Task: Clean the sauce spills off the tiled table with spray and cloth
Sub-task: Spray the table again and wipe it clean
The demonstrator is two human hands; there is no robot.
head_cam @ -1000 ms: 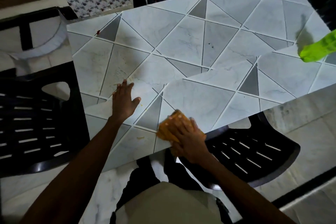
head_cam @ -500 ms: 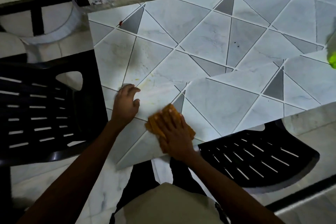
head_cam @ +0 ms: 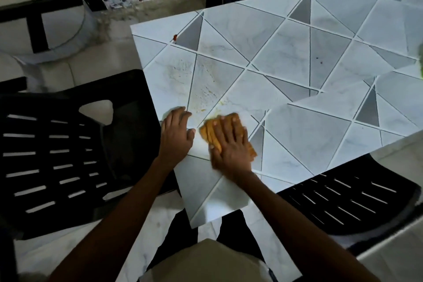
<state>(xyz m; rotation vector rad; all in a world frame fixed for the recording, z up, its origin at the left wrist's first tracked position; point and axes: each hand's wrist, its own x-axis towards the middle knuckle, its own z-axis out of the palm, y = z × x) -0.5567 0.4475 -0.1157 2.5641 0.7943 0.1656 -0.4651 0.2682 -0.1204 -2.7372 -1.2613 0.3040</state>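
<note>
Head view: right hand (head_cam: 229, 144) lies flat on orange cloth (head_cam: 207, 134), fingers straight, pressing it onto table (head_cam: 297, 126) near front-left corner. Left hand (head_cam: 176, 135) just beside cloth, rests on table, fingers loose, holds nothing. Yellow sauce smears (head_cam: 206, 96) on tiles just past cloth. Small red spot (head_cam: 175, 36) near far-left corner. Black chair (head_cam: 68, 155) at left side of table.

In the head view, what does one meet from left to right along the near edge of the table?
black slatted plastic chair → left hand resting on the grey tiled table → folded orange cloth → second black slatted plastic chair
</note>
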